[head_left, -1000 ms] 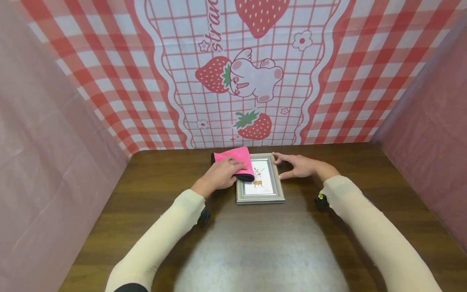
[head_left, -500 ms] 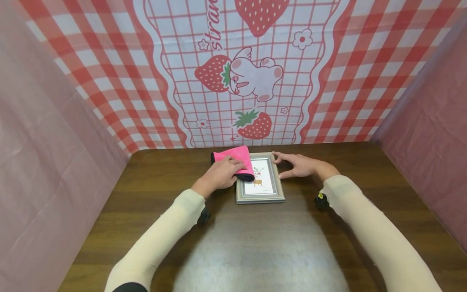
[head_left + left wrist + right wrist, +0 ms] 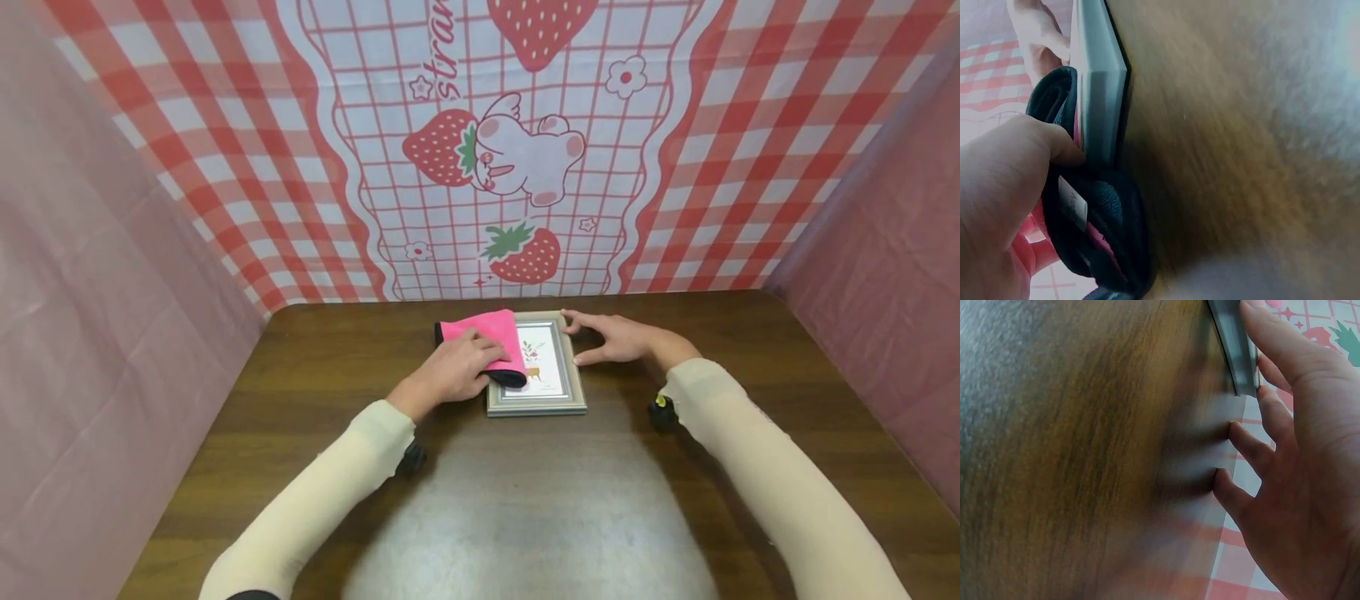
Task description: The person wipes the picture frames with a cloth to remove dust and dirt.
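Note:
A silver-beige picture frame [image 3: 536,409] lies face up on the brown table, its print showing a small plant drawing. Over its left side spreads a folded pink cloth [image 3: 491,323] with black edging. My left hand [image 3: 452,369] holds the cloth against the frame, fingers on top and thumb at the near edge. In the left wrist view the cloth's dark folded layers [image 3: 1124,209] and a white label [image 3: 1072,204] show beside the frame's side. My right hand [image 3: 621,340] holds the frame at its upper right corner, thumb on the right side and fingertips near the top.
A wooden table [image 3: 517,508] lies under both arms. Behind it hangs a red-and-white strawberry cloth backdrop [image 3: 517,150]. Pink curtains stand at the left [image 3: 97,317] and right [image 3: 892,292].
My left hand and the pink cloth have slid slightly toward me down the frame, covering more of the print's lower left. The right hand and frame have stayed in place.

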`<state>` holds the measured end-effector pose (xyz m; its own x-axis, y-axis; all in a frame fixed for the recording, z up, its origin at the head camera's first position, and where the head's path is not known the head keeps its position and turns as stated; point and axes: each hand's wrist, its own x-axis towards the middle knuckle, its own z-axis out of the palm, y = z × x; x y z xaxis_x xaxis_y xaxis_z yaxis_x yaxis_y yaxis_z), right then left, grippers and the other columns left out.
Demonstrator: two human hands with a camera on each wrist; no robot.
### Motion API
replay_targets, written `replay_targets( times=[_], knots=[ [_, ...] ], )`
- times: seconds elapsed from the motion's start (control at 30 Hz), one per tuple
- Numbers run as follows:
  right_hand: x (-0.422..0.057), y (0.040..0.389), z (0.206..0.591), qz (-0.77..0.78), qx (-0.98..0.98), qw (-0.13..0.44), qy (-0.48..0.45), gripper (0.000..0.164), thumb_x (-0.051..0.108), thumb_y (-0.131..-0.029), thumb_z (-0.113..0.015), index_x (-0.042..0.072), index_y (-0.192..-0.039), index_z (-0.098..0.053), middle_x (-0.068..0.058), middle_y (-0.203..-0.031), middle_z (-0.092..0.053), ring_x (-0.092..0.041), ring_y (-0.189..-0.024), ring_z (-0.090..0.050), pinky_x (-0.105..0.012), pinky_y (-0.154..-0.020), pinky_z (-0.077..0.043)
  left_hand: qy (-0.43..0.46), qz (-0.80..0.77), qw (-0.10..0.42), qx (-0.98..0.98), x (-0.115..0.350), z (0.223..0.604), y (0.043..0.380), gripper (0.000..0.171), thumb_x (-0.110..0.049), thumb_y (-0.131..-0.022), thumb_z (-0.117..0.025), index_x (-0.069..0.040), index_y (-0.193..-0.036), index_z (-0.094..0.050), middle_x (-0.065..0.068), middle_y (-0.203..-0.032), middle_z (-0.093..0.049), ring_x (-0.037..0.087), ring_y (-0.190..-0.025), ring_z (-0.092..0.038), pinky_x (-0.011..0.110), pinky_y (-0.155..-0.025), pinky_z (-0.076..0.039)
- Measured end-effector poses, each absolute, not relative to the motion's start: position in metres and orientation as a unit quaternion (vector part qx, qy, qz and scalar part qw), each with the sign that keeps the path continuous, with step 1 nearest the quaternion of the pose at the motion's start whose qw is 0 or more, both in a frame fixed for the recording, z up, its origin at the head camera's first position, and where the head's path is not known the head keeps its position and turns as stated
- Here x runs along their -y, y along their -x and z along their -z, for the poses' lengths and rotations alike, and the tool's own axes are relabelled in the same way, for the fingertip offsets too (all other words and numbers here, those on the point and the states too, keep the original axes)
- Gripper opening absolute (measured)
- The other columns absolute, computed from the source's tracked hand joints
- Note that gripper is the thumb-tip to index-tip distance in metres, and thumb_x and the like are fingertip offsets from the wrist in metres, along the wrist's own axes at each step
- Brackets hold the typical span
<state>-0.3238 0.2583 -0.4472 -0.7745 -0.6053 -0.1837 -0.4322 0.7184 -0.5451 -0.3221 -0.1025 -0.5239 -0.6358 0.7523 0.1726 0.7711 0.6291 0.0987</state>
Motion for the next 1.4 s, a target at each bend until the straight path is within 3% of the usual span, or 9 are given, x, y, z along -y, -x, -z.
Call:
replay_targets(
  times=[0.27, 0.6, 0.97, 1.23, 1.4],
  knots=[
    [-0.259, 0.322, 0.444, 0.246, -0.910, 0.179, 0.282, 0.098, 0.037, -0.103, -0.083, 0.006, -0.178, -0.030, -0.016, -0.170, -0.059, -0.051, -0.170, -0.034, -0.077, -0.135, -0.028, 0.436, 0.077, 0.028, 0.896, 0.096, 0.455, 0.258, 0.041, -0.018, -0.100, -0.076, -0.015, -0.142, -0.076, 0.013, -0.145, -0.078, 0.036, -0.132, -0.068, 0.055, -0.105, -0.063],
    [-0.260, 0.325, 0.445, 0.239, -0.911, 0.175, 0.289, 0.099, 0.037, -0.102, -0.084, 0.005, -0.178, -0.029, -0.017, -0.168, -0.061, -0.051, -0.169, -0.035, -0.077, -0.134, -0.030, 0.453, 0.087, 0.011, 0.887, 0.099, 0.438, 0.223, 0.040, -0.018, -0.099, -0.079, -0.013, -0.139, -0.077, 0.012, -0.138, -0.080, 0.034, -0.130, -0.073, 0.051, -0.113, -0.061],
    [-0.262, 0.325, 0.448, 0.239, -0.910, 0.172, 0.292, 0.097, 0.037, -0.103, -0.083, 0.005, -0.178, -0.030, -0.016, -0.169, -0.061, -0.052, -0.169, -0.035, -0.076, -0.134, -0.031, 0.457, 0.059, 0.030, 0.887, 0.099, 0.442, 0.220, 0.042, -0.022, -0.100, -0.081, -0.015, -0.141, -0.076, 0.009, -0.139, -0.080, 0.031, -0.130, -0.073, 0.047, -0.118, -0.058],
    [-0.260, 0.326, 0.451, 0.238, -0.910, 0.174, 0.291, 0.097, 0.039, -0.104, -0.082, 0.007, -0.178, -0.028, -0.017, -0.169, -0.060, -0.051, -0.170, -0.034, -0.076, -0.134, -0.030, 0.466, 0.084, 0.072, 0.878, 0.102, 0.454, 0.227, 0.035, -0.015, -0.102, -0.078, -0.013, -0.136, -0.078, 0.010, -0.129, -0.083, 0.030, -0.118, -0.074, 0.047, -0.103, -0.065],
    [-0.261, 0.326, 0.450, 0.238, -0.911, 0.178, 0.286, 0.097, 0.039, -0.104, -0.082, 0.009, -0.179, -0.028, -0.016, -0.171, -0.059, -0.050, -0.171, -0.032, -0.077, -0.135, -0.028, 0.442, 0.058, 0.094, 0.890, 0.097, 0.436, 0.227, 0.033, -0.017, -0.102, -0.081, -0.013, -0.135, -0.079, 0.008, -0.125, -0.084, 0.027, -0.117, -0.079, 0.044, -0.101, -0.067]
  ],
)
